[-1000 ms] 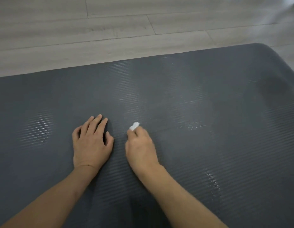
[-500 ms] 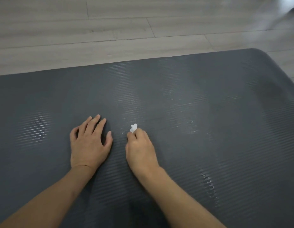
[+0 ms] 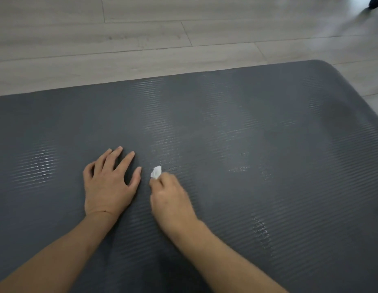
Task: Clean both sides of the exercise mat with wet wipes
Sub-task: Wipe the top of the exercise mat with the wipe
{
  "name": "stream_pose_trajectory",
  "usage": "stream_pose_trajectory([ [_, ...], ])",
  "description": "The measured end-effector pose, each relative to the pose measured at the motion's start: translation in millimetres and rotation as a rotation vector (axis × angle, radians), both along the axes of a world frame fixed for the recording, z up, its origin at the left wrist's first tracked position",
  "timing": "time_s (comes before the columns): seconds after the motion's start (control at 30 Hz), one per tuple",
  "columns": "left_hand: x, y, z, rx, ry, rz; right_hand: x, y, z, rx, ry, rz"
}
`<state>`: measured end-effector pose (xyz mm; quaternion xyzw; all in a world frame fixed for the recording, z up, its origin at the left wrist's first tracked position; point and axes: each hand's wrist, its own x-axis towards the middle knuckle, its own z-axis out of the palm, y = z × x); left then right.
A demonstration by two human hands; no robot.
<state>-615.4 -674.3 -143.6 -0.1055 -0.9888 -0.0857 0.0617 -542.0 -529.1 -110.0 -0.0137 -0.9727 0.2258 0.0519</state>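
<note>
A: What do you count?

B: One mat [image 3: 257, 166], dark grey and ribbed, lying flat and filling most of the view. One wipe [image 3: 156, 172], a small white crumpled piece. Two bare hands, and one dark thing [image 3: 375, 3] at the far right edge of the floor, too blurred to name.

A: And the hands?

B: The left hand [image 3: 108, 182] lies palm down on the mat, fingers straight and a little spread, thumb out to the side. The right hand [image 3: 171, 199] is just beside it, fingers curled, pinching the wipe at its fingertips. The wipe sticks out ahead of the knuckles, right at the mat's surface; whether it presses down I cannot tell.

A: The surface?

B: The mat has fine ridges running across it and several shiny wet-looking streaks, some far ahead of the hands, one at the left, one at the lower right. Its far right corner is rounded. It lies on a floor [image 3: 141, 39] of pale grey wood-look planks.

A: Anything different from half a second ago?

B: The mat's far edge sits lower in the view and more floor shows. The left hand is where it was. The right hand and wipe are a touch nearer the left thumb.
</note>
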Motion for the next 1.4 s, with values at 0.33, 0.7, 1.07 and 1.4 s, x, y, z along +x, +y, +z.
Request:
stream_pose_trajectory([
  [0.33,1,2,1,0.002,0.008,0.006,3,143,-5,0.131,0.047,-0.678],
  [0.7,0,2,0,0.034,0.029,0.001,22,201,0,0.225,0.017,-0.535],
  [1.07,0,2,1,0.031,0.030,-0.010,30,48,-14,0.054,0.021,-0.047],
  [1.4,-1,2,0,0.050,0.045,0.003,32,37,-17,0.066,0.045,-0.446],
])
